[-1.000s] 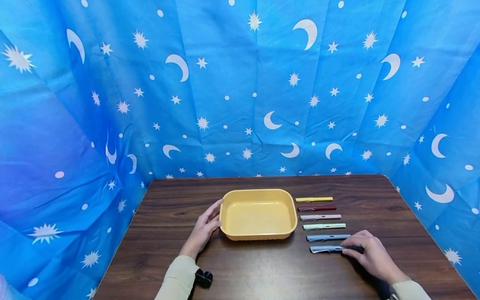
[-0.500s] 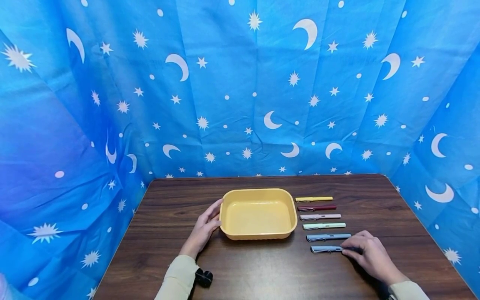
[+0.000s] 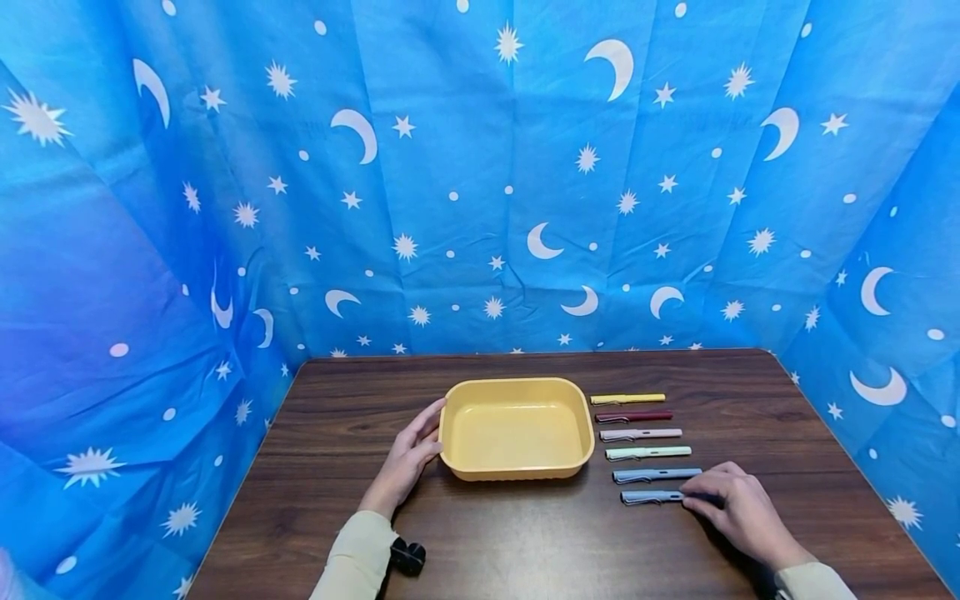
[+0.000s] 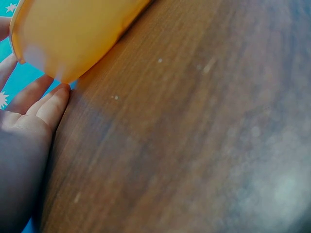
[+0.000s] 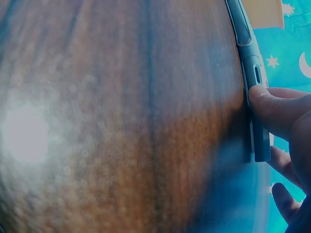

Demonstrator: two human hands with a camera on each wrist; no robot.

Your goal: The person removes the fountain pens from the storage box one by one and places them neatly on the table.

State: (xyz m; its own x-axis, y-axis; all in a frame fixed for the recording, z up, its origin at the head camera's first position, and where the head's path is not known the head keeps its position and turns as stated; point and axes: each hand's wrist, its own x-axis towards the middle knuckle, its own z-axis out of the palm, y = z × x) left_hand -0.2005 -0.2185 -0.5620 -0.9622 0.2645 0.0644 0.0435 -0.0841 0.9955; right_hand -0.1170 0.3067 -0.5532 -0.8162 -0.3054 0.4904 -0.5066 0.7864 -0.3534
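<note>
My left hand (image 3: 407,461) touches the left end of a yellow rectangular tray (image 3: 517,473), its fairly straight fingers lying along the outer wall. In the left wrist view the fingertips (image 4: 57,104) meet the tray's side (image 4: 73,43). My right hand (image 3: 742,508) pinches the right end of the nearest grey-blue pen (image 3: 651,497) between thumb and fingers. That pen (image 5: 250,63) lies along the table, its clip end pointing left in the head view. Just behind it lies a second blue-grey pen (image 3: 648,476), whose right end is close to my fingers.
Farther back, in a column right of the tray, lie a pale green pen (image 3: 648,453), a pinkish-grey pen (image 3: 642,435), a dark red pen (image 3: 634,417) and a yellow pen (image 3: 628,399). A blue star-patterned cloth (image 3: 480,167) hangs around the brown wooden table (image 3: 525,542).
</note>
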